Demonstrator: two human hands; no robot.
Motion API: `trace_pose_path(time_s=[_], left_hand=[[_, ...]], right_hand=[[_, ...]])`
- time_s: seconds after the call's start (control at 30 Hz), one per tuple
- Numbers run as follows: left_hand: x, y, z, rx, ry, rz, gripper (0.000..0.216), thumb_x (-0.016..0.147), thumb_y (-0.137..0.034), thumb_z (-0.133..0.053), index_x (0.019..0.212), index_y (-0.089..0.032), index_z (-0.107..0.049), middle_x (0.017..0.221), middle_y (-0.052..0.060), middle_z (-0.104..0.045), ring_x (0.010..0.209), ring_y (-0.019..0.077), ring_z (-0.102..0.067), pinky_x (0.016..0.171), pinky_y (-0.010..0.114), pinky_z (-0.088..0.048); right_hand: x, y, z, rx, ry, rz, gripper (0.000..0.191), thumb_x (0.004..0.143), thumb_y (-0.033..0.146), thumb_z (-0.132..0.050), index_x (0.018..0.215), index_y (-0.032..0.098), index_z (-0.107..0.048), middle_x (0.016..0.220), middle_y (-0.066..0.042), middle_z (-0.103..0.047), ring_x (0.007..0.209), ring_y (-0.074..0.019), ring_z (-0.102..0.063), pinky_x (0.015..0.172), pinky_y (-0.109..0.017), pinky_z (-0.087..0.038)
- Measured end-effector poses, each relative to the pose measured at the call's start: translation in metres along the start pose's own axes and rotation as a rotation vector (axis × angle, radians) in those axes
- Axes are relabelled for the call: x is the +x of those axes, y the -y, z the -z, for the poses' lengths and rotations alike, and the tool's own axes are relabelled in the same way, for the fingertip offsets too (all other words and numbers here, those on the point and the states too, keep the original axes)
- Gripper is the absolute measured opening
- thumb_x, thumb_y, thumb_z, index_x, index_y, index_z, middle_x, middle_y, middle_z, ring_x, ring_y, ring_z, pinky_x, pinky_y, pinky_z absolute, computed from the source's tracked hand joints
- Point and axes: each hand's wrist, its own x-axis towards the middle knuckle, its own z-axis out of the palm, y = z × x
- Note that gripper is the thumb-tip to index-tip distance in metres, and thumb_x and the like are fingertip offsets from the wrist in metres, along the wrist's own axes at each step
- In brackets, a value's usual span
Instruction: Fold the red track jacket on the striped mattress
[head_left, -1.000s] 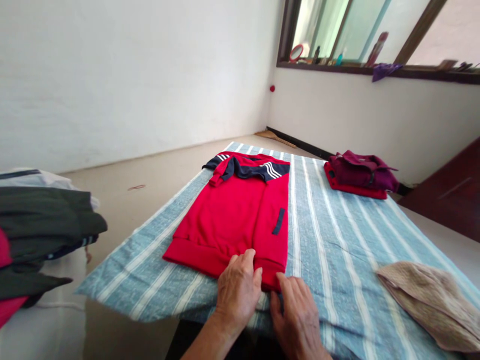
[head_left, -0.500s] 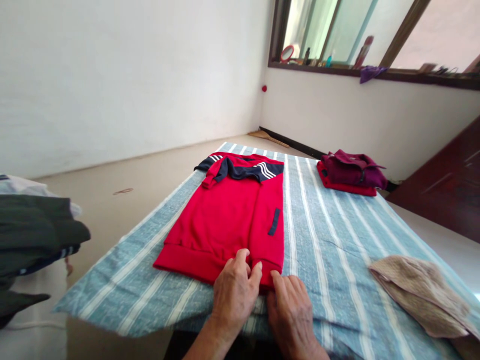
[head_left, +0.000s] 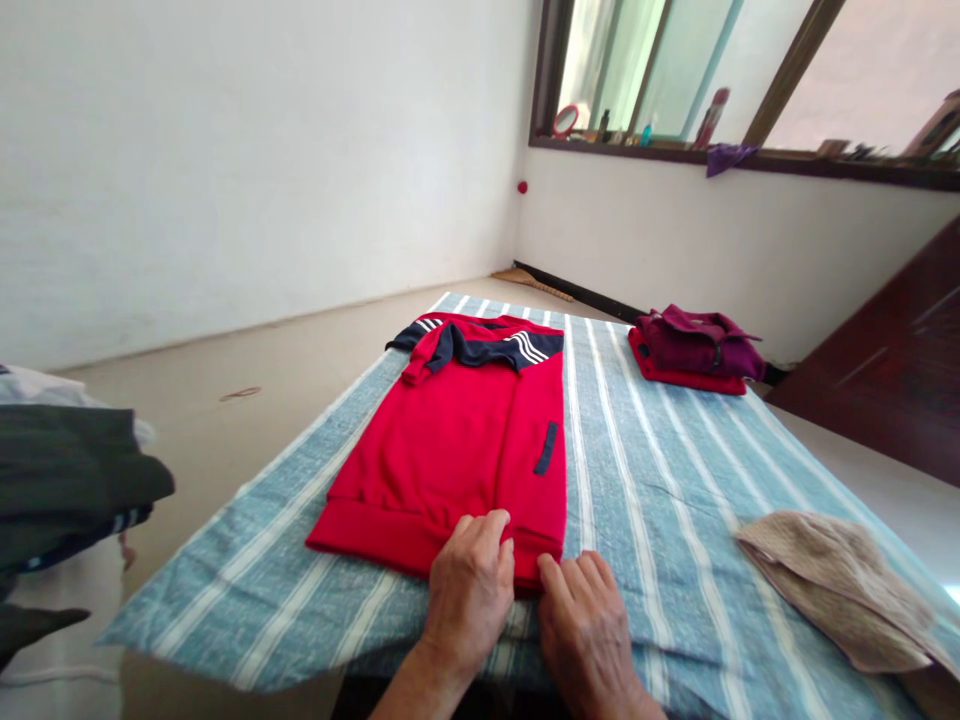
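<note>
A red sweatshirt (head_left: 457, 450) with a navy, white-striped collar part lies folded lengthwise on a blue-and-white striped cloth (head_left: 660, 470). My left hand (head_left: 471, 585) rests on the near hem of the sweatshirt, its fingers curled over the edge. Just to its right, my right hand (head_left: 585, 625) lies on the striped cloth with the fingertips touching the hem's near right corner. Both hands lie close together at the near edge.
A folded maroon and red pile (head_left: 694, 350) sits at the far right of the cloth. A beige knitted cloth (head_left: 832, 585) lies at the near right. Dark garments (head_left: 60, 490) are stacked at the left. A window sill (head_left: 735, 155) holds small items.
The view has shifted slightly. Both hands stay at the sweatshirt's near hem, with the left hand's fingers curled a little more over the edge.
</note>
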Motion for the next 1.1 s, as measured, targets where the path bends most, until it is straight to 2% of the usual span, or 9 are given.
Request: trace_pose_path(time_s=[0.17,0.43,0.6,0.77,0.83,0.93,1.0,1.1], left_hand=[[-0.001,0.002,0.002,0.036,0.01,-0.059,0.019,0.084,-0.01,-0.041,0.091,-0.017,-0.057,0.071,0.003,-0.061,0.067,0.0199,-0.057,0.064,0.032,-0.048],[-0.002,0.009,-0.003,0.065,0.026,-0.089,0.021,0.086,-0.011,-0.039,0.089,-0.017,-0.059,0.07,0.003,-0.061,0.065,0.0193,-0.056,0.068,0.034,-0.047],[-0.004,0.01,-0.003,0.107,0.132,-0.066,0.023,0.084,-0.009,-0.04,0.089,-0.016,-0.061,0.071,0.003,-0.061,0.068,0.0204,-0.057,0.07,0.037,-0.049],[0.002,0.0,0.008,0.171,0.205,-0.016,0.019,0.081,-0.01,-0.047,0.089,-0.017,-0.063,0.072,0.004,-0.059,0.072,0.0228,-0.058,0.069,0.04,-0.051],[0.01,-0.004,0.011,0.154,0.176,-0.048,0.019,0.08,-0.011,-0.05,0.091,-0.017,-0.063,0.083,0.007,-0.062,0.084,0.0248,-0.059,0.075,0.042,-0.052],[0.023,-0.007,0.003,0.085,0.108,-0.182,0.024,0.083,-0.011,-0.045,0.098,-0.014,-0.063,0.111,0.012,-0.061,0.113,0.0258,-0.051,0.094,0.042,-0.045],[0.03,-0.006,-0.008,0.061,0.141,-0.247,0.027,0.087,-0.013,-0.041,0.104,-0.015,-0.063,0.124,0.011,-0.057,0.124,0.024,-0.044,0.1,0.041,-0.041],[0.033,0.001,-0.026,0.085,0.244,-0.251,0.031,0.09,-0.025,-0.043,0.115,-0.017,-0.059,0.134,0.009,-0.051,0.127,0.0247,-0.041,0.103,0.045,-0.038]], right_hand=[[0.002,0.0,0.0,-0.004,0.019,0.024,0.024,0.082,0.006,-0.038,0.096,0.018,-0.055,0.064,-0.001,-0.051,0.061,-0.02,-0.047,0.078,-0.041,-0.039],[-0.001,0.001,-0.003,-0.014,0.031,0.055,0.028,0.083,0.006,-0.035,0.097,0.016,-0.056,0.065,-0.002,-0.053,0.06,-0.0201,-0.047,0.081,-0.043,-0.038],[-0.003,-0.001,-0.008,0.026,0.035,0.044,0.027,0.083,0.006,-0.034,0.095,0.016,-0.056,0.065,-0.003,-0.054,0.061,-0.0199,-0.047,0.083,-0.044,-0.036],[-0.004,-0.002,-0.011,0.044,0.042,0.051,0.027,0.083,0.005,-0.033,0.092,0.017,-0.055,0.066,-0.003,-0.054,0.062,-0.0197,-0.046,0.085,-0.043,-0.034],[-0.003,-0.001,-0.01,0.049,0.043,0.051,0.027,0.082,0.004,-0.033,0.089,0.017,-0.055,0.066,-0.003,-0.053,0.061,-0.0195,-0.045,0.084,-0.043,-0.034],[-0.002,-0.001,-0.009,0.047,0.05,0.051,0.026,0.082,0.003,-0.033,0.085,0.018,-0.054,0.064,-0.002,-0.052,0.06,-0.0196,-0.044,0.082,-0.042,-0.035],[-0.001,0.0,-0.009,0.038,0.052,0.061,0.025,0.08,0.003,-0.034,0.081,0.018,-0.054,0.063,-0.003,-0.051,0.059,-0.0201,-0.044,0.081,-0.042,-0.036],[-0.001,-0.001,-0.01,0.034,0.05,0.074,0.026,0.079,0.002,-0.034,0.081,0.018,-0.055,0.062,-0.003,-0.051,0.059,-0.0204,-0.044,0.081,-0.043,-0.036]])
